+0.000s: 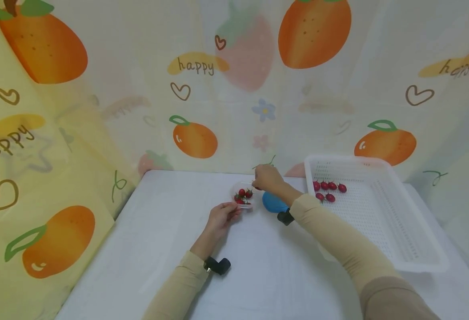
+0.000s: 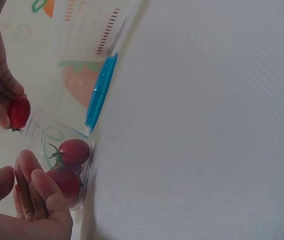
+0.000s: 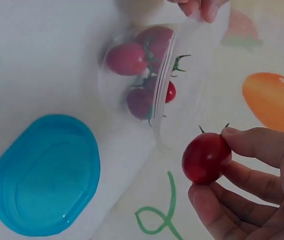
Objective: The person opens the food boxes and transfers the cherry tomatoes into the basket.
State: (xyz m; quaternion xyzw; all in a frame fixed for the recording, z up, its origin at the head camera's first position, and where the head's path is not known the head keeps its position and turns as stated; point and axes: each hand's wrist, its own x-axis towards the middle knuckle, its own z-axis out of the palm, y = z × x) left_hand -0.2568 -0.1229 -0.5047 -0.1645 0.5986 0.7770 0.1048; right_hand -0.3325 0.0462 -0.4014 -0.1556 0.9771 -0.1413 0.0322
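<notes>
A clear plastic container (image 3: 111, 102) with several red cherry tomatoes (image 1: 241, 193) in it stands on the white table. The left hand (image 1: 220, 217) pinches its near rim between thumb and fingers, as the right wrist view shows. Above and just beside the container's opening, the right hand (image 1: 269, 178) holds one cherry tomato (image 3: 207, 158) by its fingertips, green stem bits still on it. In the left wrist view that tomato (image 2: 19, 112) hangs apart from the container wall. A blue lid (image 3: 46, 175) lies on the table to the right of the container, partly under the right wrist in the head view.
A white perforated plastic basket (image 1: 426, 265) occupies the table's right side, with several cherry tomatoes (image 1: 330, 198) in its far left corner. The right forearm reaches across the basket's left edge. A fruit-printed curtain (image 1: 242, 115) hangs behind the table (image 1: 170, 213).
</notes>
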